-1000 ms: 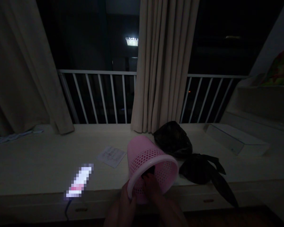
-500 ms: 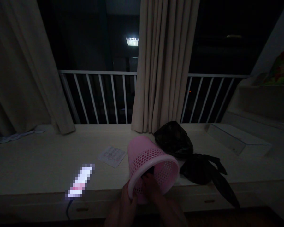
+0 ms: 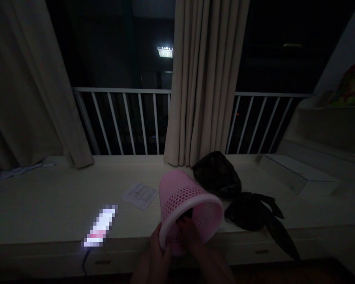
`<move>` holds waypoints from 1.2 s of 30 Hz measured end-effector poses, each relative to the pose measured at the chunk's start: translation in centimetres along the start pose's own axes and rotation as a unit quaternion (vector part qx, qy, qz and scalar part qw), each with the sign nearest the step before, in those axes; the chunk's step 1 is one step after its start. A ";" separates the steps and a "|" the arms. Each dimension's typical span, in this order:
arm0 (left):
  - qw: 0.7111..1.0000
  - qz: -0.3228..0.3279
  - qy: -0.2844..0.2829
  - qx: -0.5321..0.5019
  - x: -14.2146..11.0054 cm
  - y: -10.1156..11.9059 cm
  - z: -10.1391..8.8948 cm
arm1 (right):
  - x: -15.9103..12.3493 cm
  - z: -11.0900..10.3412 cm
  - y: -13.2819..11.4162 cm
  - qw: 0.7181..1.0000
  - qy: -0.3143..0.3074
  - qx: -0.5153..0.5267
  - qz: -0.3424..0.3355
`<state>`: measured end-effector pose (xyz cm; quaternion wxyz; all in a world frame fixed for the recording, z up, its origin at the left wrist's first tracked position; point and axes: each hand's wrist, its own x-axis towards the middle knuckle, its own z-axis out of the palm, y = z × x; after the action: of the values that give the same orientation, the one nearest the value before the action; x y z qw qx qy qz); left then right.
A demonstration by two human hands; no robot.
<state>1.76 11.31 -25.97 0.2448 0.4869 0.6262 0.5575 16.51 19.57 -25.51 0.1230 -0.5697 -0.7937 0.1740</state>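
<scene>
A pink perforated plastic basket (image 3: 180, 195) lies tilted on its side at the front of a pale ledge (image 3: 47, 201), its mouth toward me. My left hand (image 3: 157, 254) grips the basket's near rim from the left. My right hand (image 3: 189, 235) reaches into the basket's mouth, fingers curled around something dark inside that I cannot make out. The room is very dim.
Two dark plastic bags (image 3: 217, 173) (image 3: 254, 213) lie right of the basket. A paper slip (image 3: 139, 195) and a lit, blurred screen (image 3: 99, 228) lie to its left. A flat white box (image 3: 296, 175) sits far right. Curtains (image 3: 204, 79) and a railing (image 3: 124, 118) stand behind.
</scene>
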 end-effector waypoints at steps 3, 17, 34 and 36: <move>1.000 0.004 0.007 0.002 0.0 -0.5 -0.2 | 0.2 0.1 0.0 1.000 -0.003 0.001 0.011; 0.999 0.022 -0.005 0.040 -0.3 -0.4 -0.7 | 1.2 2.3 0.6 0.998 0.032 0.022 -0.040; 1.000 0.017 0.005 0.006 0.0 -0.1 -0.1 | 0.9 2.0 0.1 0.999 0.041 -0.009 -0.023; 1.000 0.016 0.003 -0.001 0.0 0.0 -0.2 | 0.9 1.9 0.3 0.999 0.038 -0.009 -0.016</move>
<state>1.56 11.20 -25.93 0.2348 0.4950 0.6186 0.5632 15.67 20.25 -27.39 0.1502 -0.5642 -0.7991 0.1429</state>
